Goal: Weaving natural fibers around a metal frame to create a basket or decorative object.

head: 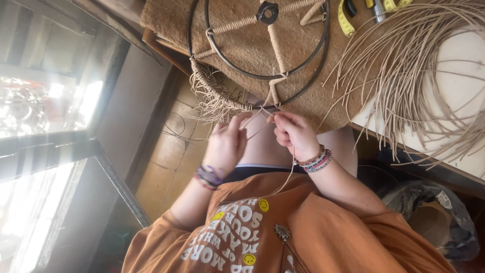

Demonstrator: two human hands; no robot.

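Note:
A round black metal frame [323, 48] with two rings, a black hub [267, 12] and cane-wrapped spokes lies on a brown mat [166, 20] at the table's near edge. Part of its rim carries woven cane with loose frayed ends [209, 93]. My left hand [225, 146] pinches a thin cane strand [257, 130] right at the rim. My right hand [294, 134] is closed on the same strand just beside it, and the strand's tail hangs down over my orange shirt. Both wrists wear bead bracelets.
A big loose bundle of cane strands [419, 76] fans over the white tabletop [457, 55] at the right. A yellow tape measure [345, 21] and small tools lie at the far edge. A dark bag [439, 212] sits on the floor at right; a window [45, 101] is at left.

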